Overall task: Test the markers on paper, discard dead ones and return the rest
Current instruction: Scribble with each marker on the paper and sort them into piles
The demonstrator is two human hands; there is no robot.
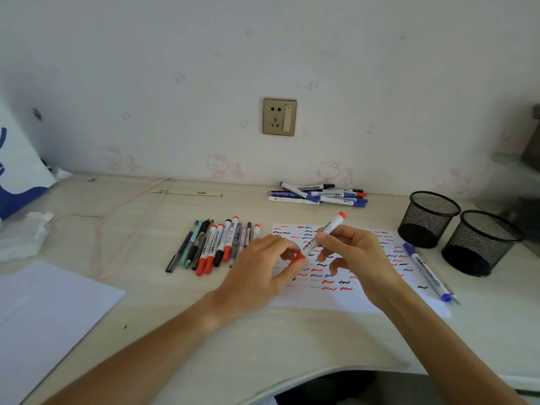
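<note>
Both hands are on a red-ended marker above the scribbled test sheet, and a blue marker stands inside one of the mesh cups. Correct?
Not quite. The head view shows the blue marker lying on the test sheet beside the mesh cups, not inside one. The rest holds.

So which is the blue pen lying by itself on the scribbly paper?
Find the two black mesh cups at the table's right side. Just in front of them, the scribbled paper has one marker lying slantwise along its right edge. That blue marker has a white barrel with blue ends and lies apart from both pen piles.
</note>
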